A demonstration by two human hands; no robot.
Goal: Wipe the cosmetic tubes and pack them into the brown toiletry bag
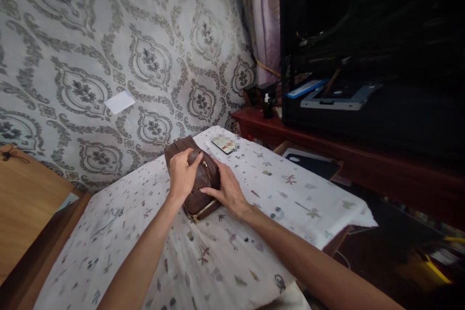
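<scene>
A brown leather bag (198, 201) with gold zippers lies on the cloth-covered table (145, 232). My left hand (182, 172) is on the bag's upper left part, its thumb and fingers closed on a brown flap or strap near a small zipper. Against the bag's right side rests my right hand (228, 187), fingers along the far edge and thumb spread across the front, holding the bag between them. Both hands touch the bag.
A phone-like flat object (224, 145) lies behind the bag. On the red-brown shelf (254, 126) to the right stand a small dark bottle (268, 106) and a large black screen (370, 48). An open drawer (312, 162) is below. Wooden furniture (32, 203) stands at the left.
</scene>
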